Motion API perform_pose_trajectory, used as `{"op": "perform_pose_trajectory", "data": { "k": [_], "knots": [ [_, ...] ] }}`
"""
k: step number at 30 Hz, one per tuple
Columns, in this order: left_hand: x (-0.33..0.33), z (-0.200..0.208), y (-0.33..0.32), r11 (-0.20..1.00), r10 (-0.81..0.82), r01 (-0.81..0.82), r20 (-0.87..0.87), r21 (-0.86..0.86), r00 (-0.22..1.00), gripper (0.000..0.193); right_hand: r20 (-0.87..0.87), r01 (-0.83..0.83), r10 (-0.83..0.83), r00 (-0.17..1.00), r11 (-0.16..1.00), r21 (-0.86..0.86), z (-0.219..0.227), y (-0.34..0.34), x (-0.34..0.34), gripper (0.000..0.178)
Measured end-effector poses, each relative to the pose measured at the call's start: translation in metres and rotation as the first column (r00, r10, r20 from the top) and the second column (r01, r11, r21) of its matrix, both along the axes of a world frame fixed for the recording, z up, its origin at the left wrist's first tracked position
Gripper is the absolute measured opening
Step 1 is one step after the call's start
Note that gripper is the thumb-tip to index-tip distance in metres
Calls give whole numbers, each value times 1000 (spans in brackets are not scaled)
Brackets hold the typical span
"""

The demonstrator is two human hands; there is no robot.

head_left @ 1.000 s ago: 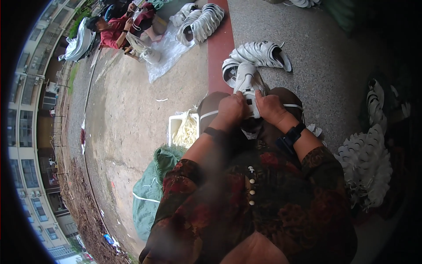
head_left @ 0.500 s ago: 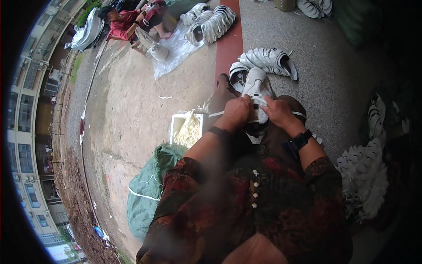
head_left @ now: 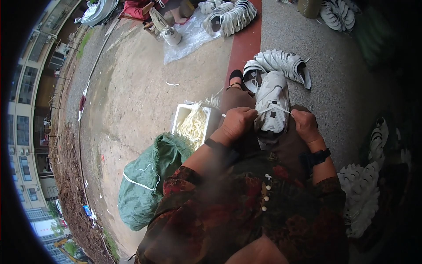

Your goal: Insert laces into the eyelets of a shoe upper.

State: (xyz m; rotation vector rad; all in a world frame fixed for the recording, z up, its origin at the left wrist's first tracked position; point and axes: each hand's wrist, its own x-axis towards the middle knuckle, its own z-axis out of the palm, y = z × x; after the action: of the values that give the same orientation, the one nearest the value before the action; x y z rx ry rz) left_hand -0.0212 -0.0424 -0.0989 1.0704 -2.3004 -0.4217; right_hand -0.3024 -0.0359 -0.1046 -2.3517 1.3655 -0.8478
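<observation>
A white shoe upper [head_left: 273, 94] lies across my lap between my knees, its tongue toward me. A white shoelace [head_left: 276, 107] crosses the upper and is stretched sideways between my two hands. My left hand [head_left: 240, 121] is closed on one end, just left of the upper. On the other side my right hand [head_left: 305, 124] pinches the opposite end, clear of the upper. Beyond my knees, a row of nested white shoe uppers [head_left: 283, 64] rests on the ground.
At my left stand a white box [head_left: 179, 119] of pale laces and a green woven sack [head_left: 143, 187]. More uppers [head_left: 360, 193] are piled at my right. Farther off, a seated person in red [head_left: 134, 9] works beside a plastic sheet [head_left: 187, 42] and stacked uppers [head_left: 238, 18].
My hands have moved apart, pulling the lace out to both sides of the upper. The whole view has shifted, so the surroundings sit differently in the picture.
</observation>
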Motion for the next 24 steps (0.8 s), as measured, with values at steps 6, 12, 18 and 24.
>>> {"op": "perform_pose_trajectory", "data": {
  "k": [6, 12, 18, 24],
  "knots": [
    [12, -13, -13, 991, 113, -105, -89, 88, 990, 4, 2, 44, -44, 999, 994, 100, 0, -6, -4, 4],
    [55, -19, -14, 910, 214, -137, -158, 390, 964, 8, 60, 64, -66, 996, 998, 25, -15, 13, -48, 7],
    [173, -65, -1, 765, 489, -237, -300, 599, 819, 12, 73, 424, -455, 887, 869, 257, -48, 67, -155, 10],
    [274, -101, 44, 553, 680, -357, -160, 753, 715, 7, -52, 686, -708, 704, 659, 308, -110, 148, -276, 16]
  ]
}}
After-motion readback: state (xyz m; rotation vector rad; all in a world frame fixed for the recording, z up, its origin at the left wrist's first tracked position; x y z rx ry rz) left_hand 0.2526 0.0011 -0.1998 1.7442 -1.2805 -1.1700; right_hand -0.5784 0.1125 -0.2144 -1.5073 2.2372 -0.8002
